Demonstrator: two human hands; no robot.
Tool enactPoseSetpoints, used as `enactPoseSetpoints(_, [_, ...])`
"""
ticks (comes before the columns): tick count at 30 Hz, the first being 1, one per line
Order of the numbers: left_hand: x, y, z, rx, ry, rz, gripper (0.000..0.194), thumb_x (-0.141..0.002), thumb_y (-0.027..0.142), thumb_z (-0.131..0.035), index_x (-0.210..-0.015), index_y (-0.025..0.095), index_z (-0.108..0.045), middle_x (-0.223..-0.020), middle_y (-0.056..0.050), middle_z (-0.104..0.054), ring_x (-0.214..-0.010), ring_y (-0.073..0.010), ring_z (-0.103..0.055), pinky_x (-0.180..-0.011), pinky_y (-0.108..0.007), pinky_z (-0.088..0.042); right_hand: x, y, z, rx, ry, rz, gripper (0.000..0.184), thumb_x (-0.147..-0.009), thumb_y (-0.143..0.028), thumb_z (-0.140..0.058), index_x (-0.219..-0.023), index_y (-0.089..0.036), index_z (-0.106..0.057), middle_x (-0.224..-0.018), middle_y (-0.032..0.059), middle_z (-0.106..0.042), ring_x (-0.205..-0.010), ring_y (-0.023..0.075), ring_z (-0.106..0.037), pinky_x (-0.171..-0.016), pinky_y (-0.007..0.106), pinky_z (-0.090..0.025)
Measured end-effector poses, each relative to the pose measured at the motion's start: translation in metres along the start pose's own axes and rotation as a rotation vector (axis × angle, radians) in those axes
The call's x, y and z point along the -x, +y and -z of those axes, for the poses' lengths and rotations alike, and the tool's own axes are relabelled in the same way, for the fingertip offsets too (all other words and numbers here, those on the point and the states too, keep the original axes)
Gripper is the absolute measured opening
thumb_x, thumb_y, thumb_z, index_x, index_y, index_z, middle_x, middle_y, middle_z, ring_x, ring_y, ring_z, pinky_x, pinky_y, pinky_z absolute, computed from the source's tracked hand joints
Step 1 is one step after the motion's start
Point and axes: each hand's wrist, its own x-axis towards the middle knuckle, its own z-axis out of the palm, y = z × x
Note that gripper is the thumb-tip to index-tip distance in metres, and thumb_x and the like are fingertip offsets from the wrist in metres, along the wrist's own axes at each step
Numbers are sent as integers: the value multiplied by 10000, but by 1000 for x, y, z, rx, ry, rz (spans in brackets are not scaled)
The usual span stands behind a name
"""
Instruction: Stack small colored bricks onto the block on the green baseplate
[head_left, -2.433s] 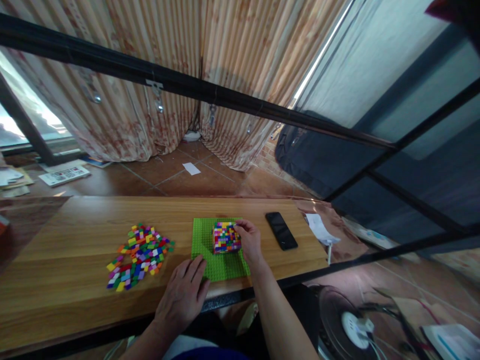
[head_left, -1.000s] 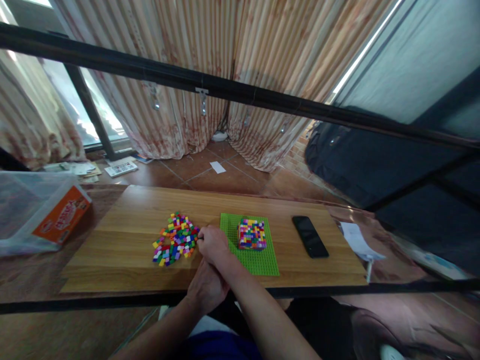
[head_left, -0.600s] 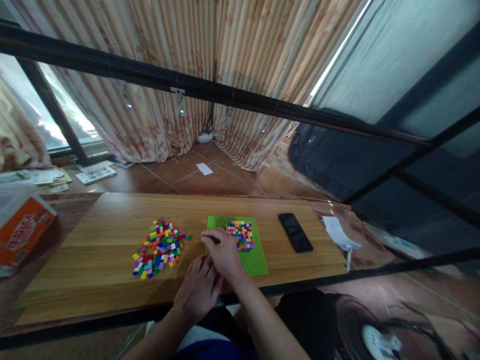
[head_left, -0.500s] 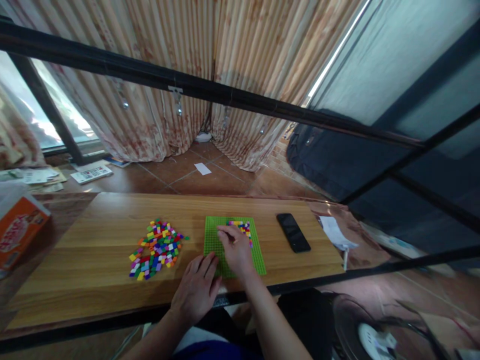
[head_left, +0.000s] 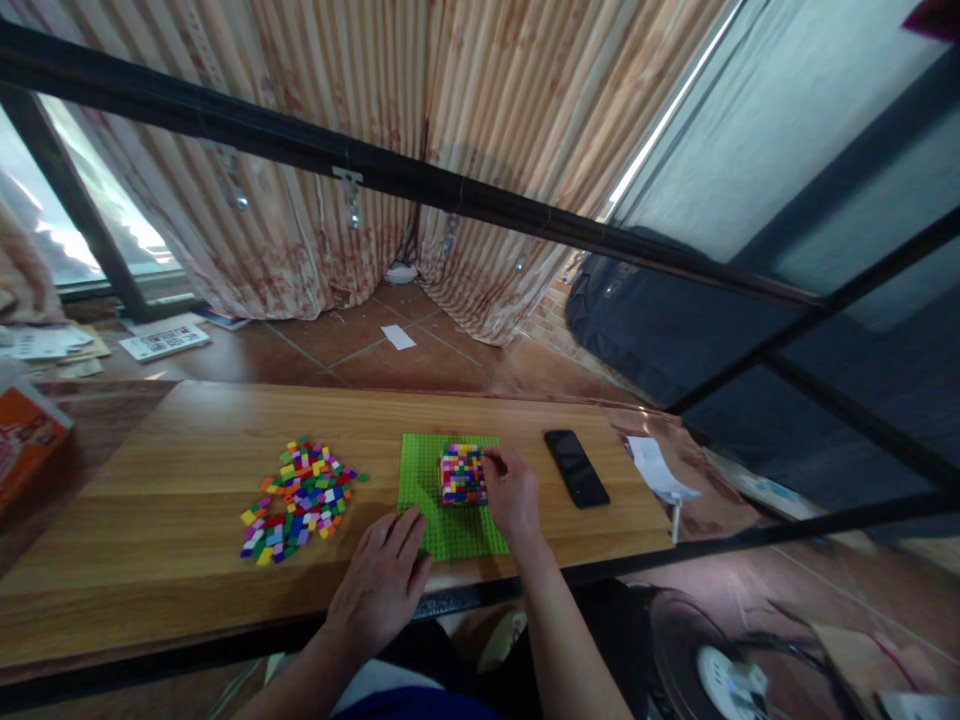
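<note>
A green studded baseplate [head_left: 420,465] lies on the wooden table. On it stands a block of many-coloured toy bricks [head_left: 463,474], stacked in several layers. My right hand [head_left: 513,492] is at the right side of this stack, thumb and fingertips pinched together near its upper right corner. Whatever sits between those fingertips is too small to make out. My left hand [head_left: 384,575] rests at the lower left of the baseplate, fingers stretched out and touching its edge, holding nothing. Left of the plate is a loose pile of small coloured bricks [head_left: 304,500].
A black phone [head_left: 577,468] lies right of the baseplate on the wooden table [head_left: 187,440]. White paper [head_left: 660,466] is past the table's right end. An orange box [head_left: 30,435] stands off the left end. A dark metal bar [head_left: 465,195] crosses in front of the curtains.
My right hand has moved right, off the middle of the baseplate to the stack's right side, uncovering the brick stack. My left hand stays by the plate's edge. The view has shifted slightly.
</note>
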Motion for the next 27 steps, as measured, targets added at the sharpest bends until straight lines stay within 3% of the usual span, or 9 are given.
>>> enactPoseSetpoints(5, [0,0,1,-17,-2,-15,369,-891,330,-516,-1201,155,-614,-1257,-98,-632,-1098,-283,-543,-925,-438,-475,-7,-5,-2,200,-43,109,215,-871,-158,-493,-891,-181,-706,-919,73,-638,-902,187,-581,-811,295,-451])
enactPoseSetpoints(10, [-1,0,1,-11,-2,-6,367,-897,336,-507,-1203,167,-616,-1253,-93,-635,-1097,-279,-546,-937,-439,-469,-13,-2,-4,274,-62,131,216,-856,-139,-511,-887,-192,-718,-957,80,-621,-963,204,-548,-864,321,-435])
enactPoseSetpoints(20, [-1,-1,1,3,-2,-9,374,-893,341,-516,-1210,170,-616,-1262,-97,-630,-1101,-280,-544,-936,-437,-470,-17,5,-12,-39,21,-43,164,-751,-172,-557,-807,-188,-711,-884,44,-637,-795,163,-602,-740,284,-494])
enactPoseSetpoints(27, [-1,-1,1,-21,5,-18,372,-897,341,-502,-1200,160,-621,-1256,-99,-634,-1100,-281,-544,-938,-435,-474,-16,18,-15,-172,30,-100,200,-742,-261,-590,-883,-172,-701,-937,56,-660,-817,168,-622,-744,290,-512])
